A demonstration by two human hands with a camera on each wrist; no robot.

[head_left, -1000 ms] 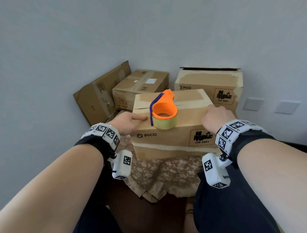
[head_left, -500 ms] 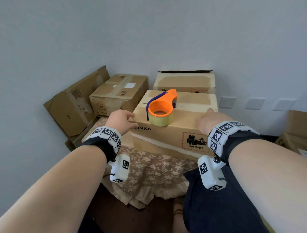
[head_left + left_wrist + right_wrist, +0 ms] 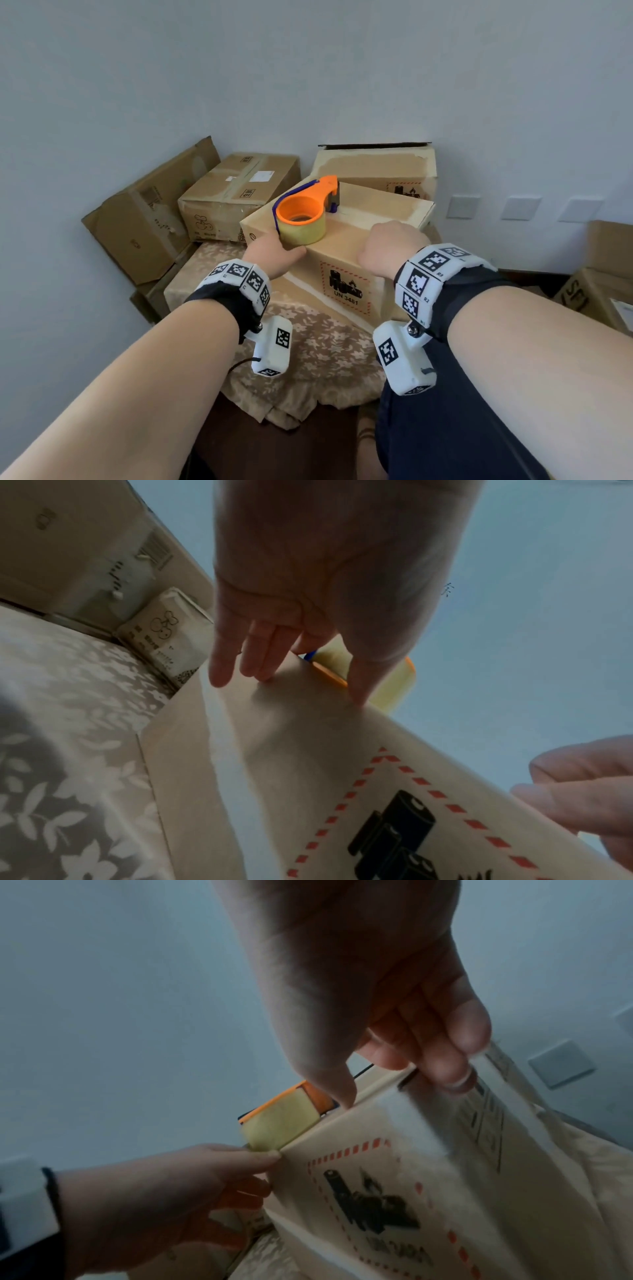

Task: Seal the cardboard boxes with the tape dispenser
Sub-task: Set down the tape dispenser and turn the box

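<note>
A cardboard box (image 3: 342, 236) with a UN 3481 label lies on a floral cloth, one corner turned towards me. On its top stands an orange tape dispenser (image 3: 301, 219) with a yellowish roll, held by nobody. My left hand (image 3: 274, 250) is at the near left edge just below the roll. Its fingers (image 3: 240, 669) lie straight on the side face and the thumb rests at the top edge. My right hand (image 3: 390, 246) holds the right end of the box: thumb on the top edge, fingers (image 3: 452, 1047) curled round onto the end face.
A flattened box (image 3: 147, 222) leans on the wall at the left. A taped box (image 3: 236, 195) and another labelled box (image 3: 376, 168) stand behind. One more box (image 3: 599, 291) sits at the far right. The floral cloth (image 3: 318, 342) hangs over the front edge.
The box has turned under both hands, so its labelled end is now nearer me and the logo end farther left. The dispenser rode along on top.
</note>
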